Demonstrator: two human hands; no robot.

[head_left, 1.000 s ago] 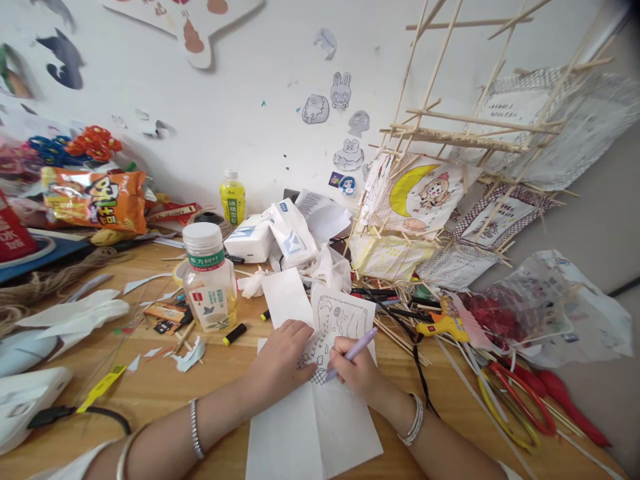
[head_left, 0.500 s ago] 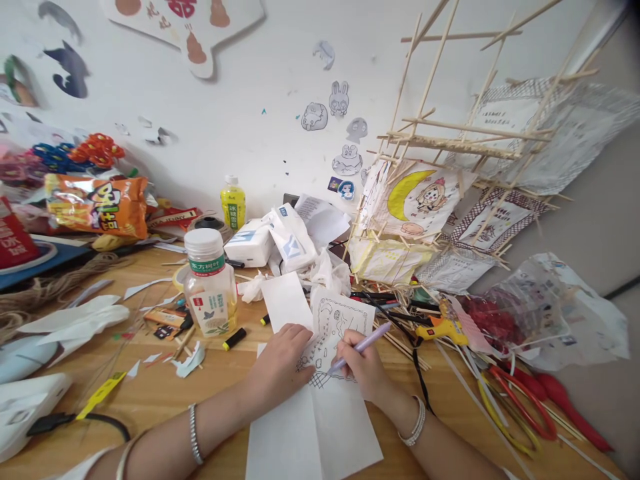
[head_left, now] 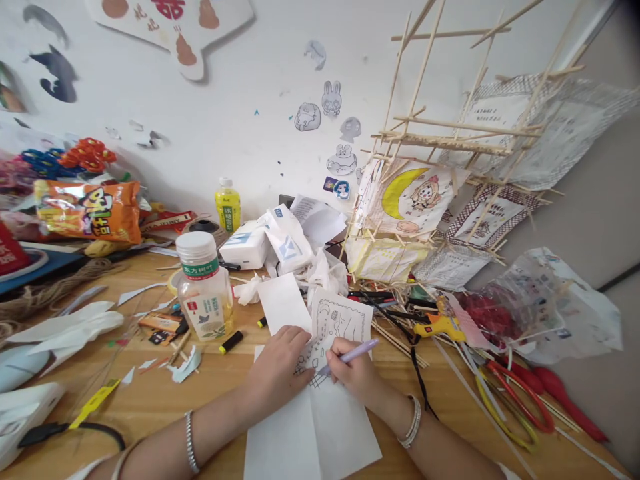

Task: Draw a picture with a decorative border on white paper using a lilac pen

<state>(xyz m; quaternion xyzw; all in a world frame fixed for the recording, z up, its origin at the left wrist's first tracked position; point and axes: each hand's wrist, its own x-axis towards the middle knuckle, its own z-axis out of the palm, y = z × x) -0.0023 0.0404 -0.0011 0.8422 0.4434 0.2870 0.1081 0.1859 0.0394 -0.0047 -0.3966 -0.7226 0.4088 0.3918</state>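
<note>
My white paper (head_left: 345, 427) lies folded with a crease, right in front of me, and its little drawing (head_left: 347, 321) is on the far part, near 12 o'clock. My right hand (head_left: 354, 375) is wrapped tight around a purple pen (head_left: 364, 348). The tip is down by the crisscross lines, and the back end points to 2 o'clock. Half a second ago the tip was more toward 3; now it has slid toward 9, and the pen leans lower. My left hand (head_left: 280, 363) is on the same spot of the paper, lying flat with loose fingers, gripping nothing. The paper lies the same way too.

The table (head_left: 170, 413) is brown wood and very messy. Going around from my paper, a small black and yellow tube (head_left: 231, 343) sits between 9 and 10. A big bottle (head_left: 204, 297) with a white lid stands at 10, and an orange snack bag (head_left: 93, 210) is farther out that way. Tissue packs (head_left: 287, 240) lie between 11 and 12. A yellow glue gun (head_left: 443, 327) is between 2 and 3, and red and yellow handle loops (head_left: 531, 412) are at 3.

At 1, a tall stick frame (head_left: 453, 141) stands by the white wall (head_left: 240, 113), with a yellow moon picture (head_left: 417, 199) on it. Cut-out animals (head_left: 332, 99) are on the wall at 12.
</note>
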